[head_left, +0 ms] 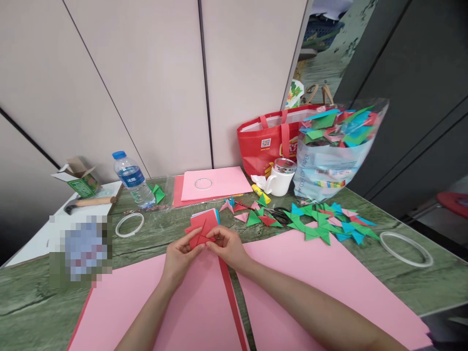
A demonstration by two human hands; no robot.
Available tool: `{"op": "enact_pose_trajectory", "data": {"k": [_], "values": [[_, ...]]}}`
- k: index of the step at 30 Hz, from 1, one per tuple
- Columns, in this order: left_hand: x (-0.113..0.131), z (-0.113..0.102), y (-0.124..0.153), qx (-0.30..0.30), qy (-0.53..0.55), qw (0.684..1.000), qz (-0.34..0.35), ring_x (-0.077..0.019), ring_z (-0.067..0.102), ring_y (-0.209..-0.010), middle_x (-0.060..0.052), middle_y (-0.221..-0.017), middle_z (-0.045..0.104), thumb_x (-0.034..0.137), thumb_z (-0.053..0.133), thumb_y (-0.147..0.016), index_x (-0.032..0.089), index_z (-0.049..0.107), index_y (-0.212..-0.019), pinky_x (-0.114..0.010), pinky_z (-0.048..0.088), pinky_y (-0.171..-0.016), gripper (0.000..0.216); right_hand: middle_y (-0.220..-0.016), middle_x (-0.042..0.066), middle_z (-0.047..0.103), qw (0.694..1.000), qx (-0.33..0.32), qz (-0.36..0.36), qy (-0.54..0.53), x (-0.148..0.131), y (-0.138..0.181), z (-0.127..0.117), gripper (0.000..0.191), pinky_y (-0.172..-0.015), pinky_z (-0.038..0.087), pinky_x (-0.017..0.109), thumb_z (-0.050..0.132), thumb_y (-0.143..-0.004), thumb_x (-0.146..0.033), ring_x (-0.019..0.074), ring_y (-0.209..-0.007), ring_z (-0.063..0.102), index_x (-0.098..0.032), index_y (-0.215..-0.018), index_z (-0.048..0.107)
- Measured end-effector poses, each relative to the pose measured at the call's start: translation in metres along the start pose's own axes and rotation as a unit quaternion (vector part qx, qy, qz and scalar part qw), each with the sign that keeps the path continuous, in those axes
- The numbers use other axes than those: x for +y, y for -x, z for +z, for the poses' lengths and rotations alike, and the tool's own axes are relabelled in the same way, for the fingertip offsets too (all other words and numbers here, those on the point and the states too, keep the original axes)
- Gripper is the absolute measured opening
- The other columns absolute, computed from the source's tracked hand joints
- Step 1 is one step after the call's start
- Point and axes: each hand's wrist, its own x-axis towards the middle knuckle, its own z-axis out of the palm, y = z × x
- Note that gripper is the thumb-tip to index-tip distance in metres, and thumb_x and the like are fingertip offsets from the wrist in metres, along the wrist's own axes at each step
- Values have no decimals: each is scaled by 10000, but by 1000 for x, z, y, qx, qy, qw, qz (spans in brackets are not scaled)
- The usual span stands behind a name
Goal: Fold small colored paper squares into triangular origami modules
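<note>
Between my two hands is a folded red paper piece [200, 237] with creases and pointed corners. My left hand [182, 251] pinches its left side, thumb below and fingers on top. With thumb and fingertips closed, my right hand [225, 243] grips the right side of the same piece. Just behind it lies a small stack of square paper [204, 216], red on top with blue and white edges. Large pink sheets [175, 292] lie beneath my forearms, with red paper showing at their edges.
Folded paper stars [314, 224] and black scissors [281, 214] lie to the right. Behind stand a white mug [281, 180], a red bag [252, 151] and a plastic bag of folded paper [329, 161]. A water bottle [133, 183], hammer [89, 202] and white ring [130, 225] are leftward.
</note>
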Motion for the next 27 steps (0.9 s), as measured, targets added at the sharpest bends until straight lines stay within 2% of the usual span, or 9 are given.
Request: {"op": "enact_pose_trajectory", "data": {"k": [4,11,15,22,27], "values": [[-3,0,1,10,0,1000,12,-75,156,-483,78,-515,169,395,690,-560,143,615,-1053,-223,137,-423,559,-749,6,556,1000,2,5,-1,0,1,0,113,-535,446,210,609,-644,-210,113,-629,528,-180,-750,588],[-3,1,1,26,-18,999,0,-70,144,-469,83,-509,160,396,691,-558,141,626,-1035,-222,123,-414,546,-768,-3,539,996,-17,46,-72,-4,1,1,120,-561,499,242,612,-649,-227,118,-599,590,-177,-750,573],[-8,1,0,28,0,1000,-5,-73,147,-475,84,-510,161,388,703,-546,133,622,-1039,-223,135,-417,561,-722,-10,549,994,-31,49,-98,-5,0,0,112,-603,497,253,611,-664,-235,123,-627,585,-179,-758,585],[-10,1,-1,24,11,1000,-16,-73,173,-481,82,-514,184,360,712,-549,134,621,-1038,-214,167,-422,547,-682,-7,570,992,-32,58,-110,-1,-3,-2,170,-588,489,249,649,-639,-295,132,-644,576,-177,-751,598],[-5,1,-1,41,0,999,-7,-72,165,-473,83,-503,174,392,696,-552,129,645,-999,-214,171,-412,520,-740,12,575,993,-33,37,-105,0,-2,-1,149,-598,504,255,627,-664,-273,130,-657,576,-175,-776,617]]}}
